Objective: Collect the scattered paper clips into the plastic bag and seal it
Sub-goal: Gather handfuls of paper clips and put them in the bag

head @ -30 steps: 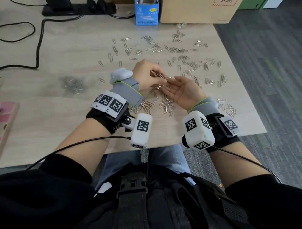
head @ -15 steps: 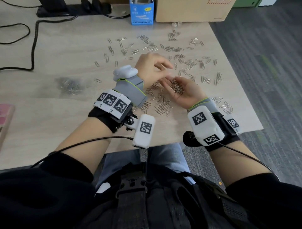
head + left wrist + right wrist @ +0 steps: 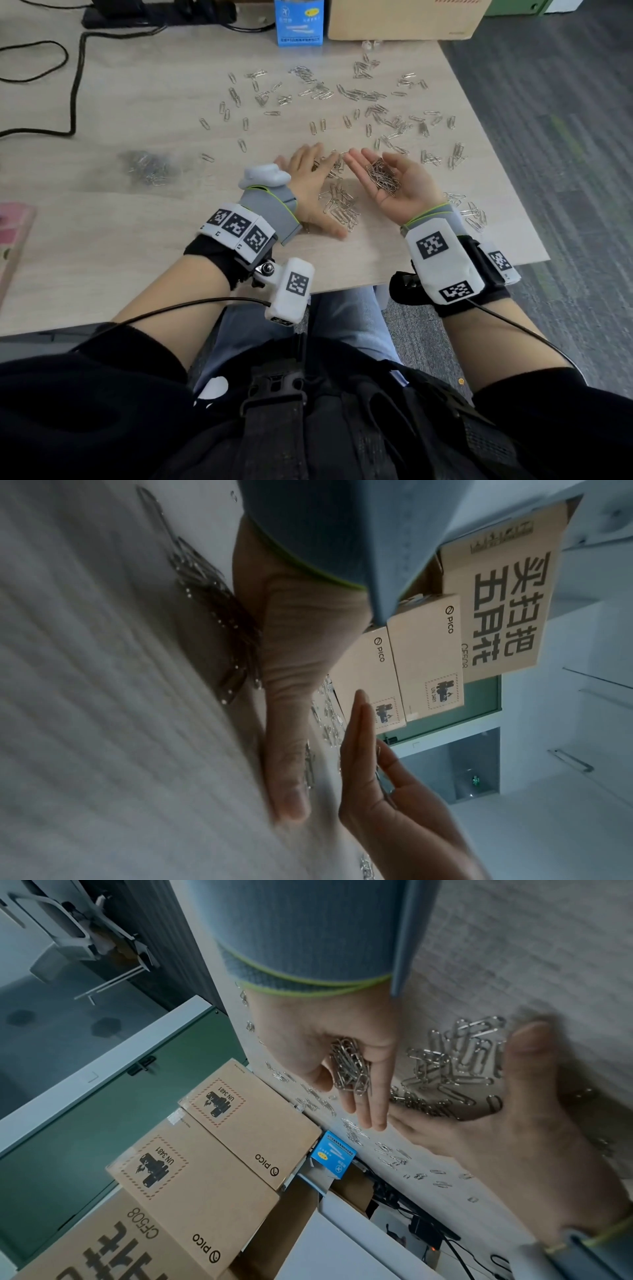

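Silver paper clips (image 3: pixel 359 96) lie scattered over the far and right parts of the wooden table. The clear plastic bag (image 3: pixel 147 168) lies flat to the left with several clips inside. My left hand (image 3: pixel 308 178) lies palm down on the table, fingers straight, beside a small pile of clips (image 3: pixel 339 209). My right hand (image 3: pixel 411 185) is palm up just right of it, cradling a heap of clips (image 3: pixel 382 176) on loosely straight fingers. In the right wrist view that heap (image 3: pixel 349 1064) sits in the palm, and the table pile (image 3: pixel 455 1064) lies under the left hand (image 3: pixel 514 1123).
A blue clip box (image 3: pixel 299 24) and a cardboard box (image 3: pixel 404 17) stand at the table's far edge. Black cables (image 3: pixel 75 85) run across the far left. A pink object (image 3: pixel 13 233) sits at the left edge. Some clips (image 3: pixel 474 216) lie close to the table's right edge.
My left hand has come down from over the right palm and now lies flat on the table by the pile. The right hand stays palm up with its clips.
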